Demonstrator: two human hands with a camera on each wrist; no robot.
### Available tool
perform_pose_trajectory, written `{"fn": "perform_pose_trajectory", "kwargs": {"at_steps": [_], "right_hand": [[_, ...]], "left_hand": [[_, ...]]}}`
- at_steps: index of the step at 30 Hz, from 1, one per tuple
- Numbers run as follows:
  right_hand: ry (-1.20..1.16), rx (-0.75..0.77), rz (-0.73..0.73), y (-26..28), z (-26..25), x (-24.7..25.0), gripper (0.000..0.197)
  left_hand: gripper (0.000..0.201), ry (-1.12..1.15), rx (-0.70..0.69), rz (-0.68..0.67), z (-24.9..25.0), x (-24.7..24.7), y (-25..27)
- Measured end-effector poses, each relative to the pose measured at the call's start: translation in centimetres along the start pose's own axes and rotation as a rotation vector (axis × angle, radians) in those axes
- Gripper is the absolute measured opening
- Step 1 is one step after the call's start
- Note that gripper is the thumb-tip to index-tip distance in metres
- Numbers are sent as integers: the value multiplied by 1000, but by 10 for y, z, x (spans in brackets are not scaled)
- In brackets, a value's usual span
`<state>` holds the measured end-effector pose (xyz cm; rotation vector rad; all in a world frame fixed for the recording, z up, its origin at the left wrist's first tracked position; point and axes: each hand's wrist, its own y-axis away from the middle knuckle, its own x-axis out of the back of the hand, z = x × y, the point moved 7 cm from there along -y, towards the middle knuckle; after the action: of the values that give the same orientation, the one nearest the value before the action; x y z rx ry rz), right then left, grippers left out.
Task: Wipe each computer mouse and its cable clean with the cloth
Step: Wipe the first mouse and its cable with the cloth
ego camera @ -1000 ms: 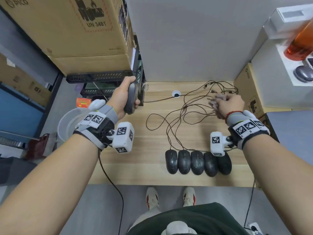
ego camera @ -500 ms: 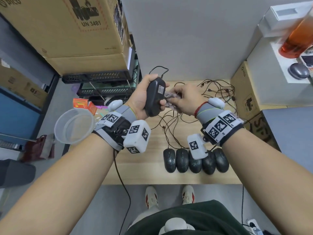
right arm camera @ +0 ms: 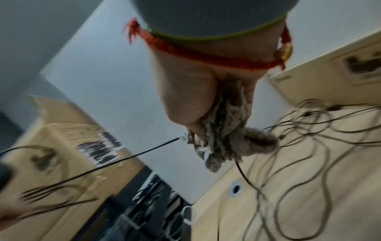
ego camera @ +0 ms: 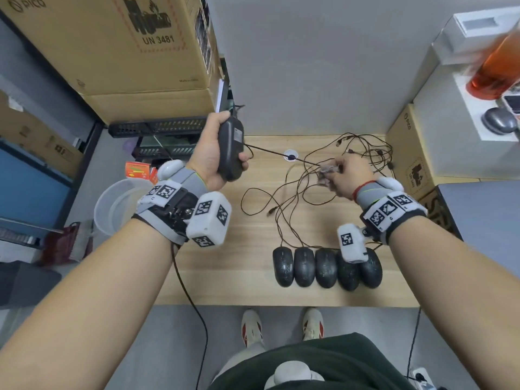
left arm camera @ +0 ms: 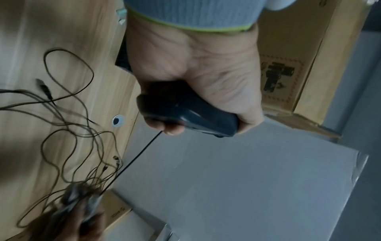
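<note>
Wooden tabletop point(ego camera: 239, 277) below: left hand point(ego camera: 209, 153) grips a mouse point(ego camera: 230, 149) aloft, right hand point(ego camera: 349, 175) pinches cloth point(ego camera: 326, 175) around its taut cable point(ego camera: 275, 153); next, probably slide toward the plug

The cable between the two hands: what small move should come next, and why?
Probably slide the right hand with the cloth further along the cable, away from the mouse gripped by the left hand; the cable is taut, and more lies beyond.

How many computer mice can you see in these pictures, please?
7: one in the left hand, five in a row at the desk's near edge (one partly hidden by the wrist camera), one grey mouse on the right shelf.
</note>
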<state>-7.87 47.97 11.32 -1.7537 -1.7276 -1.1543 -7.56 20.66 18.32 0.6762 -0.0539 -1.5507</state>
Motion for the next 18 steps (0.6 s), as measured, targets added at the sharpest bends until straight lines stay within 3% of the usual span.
{"fn": "perform_pose_trajectory", "kwargs": {"at_steps": [4,6,8,12,18], "right_hand": [[-17,-271,94,1,60,24,11],[-59,-301,185,4,63,36,11],[-181,-227,222,8,42,41,8],[-371,60,144,11,-29,34,9],[-180,377,129,16,-96,18,15]], "left_hand": [[39,31,-65,60,20,31,-4],[37,2,-59,77,19,37,-4],[35,-58,-15,84,9,33,-4],[36,-135,92,37,-21,11,-2],[34,-111,161,-33,-42,-28,3]]}}
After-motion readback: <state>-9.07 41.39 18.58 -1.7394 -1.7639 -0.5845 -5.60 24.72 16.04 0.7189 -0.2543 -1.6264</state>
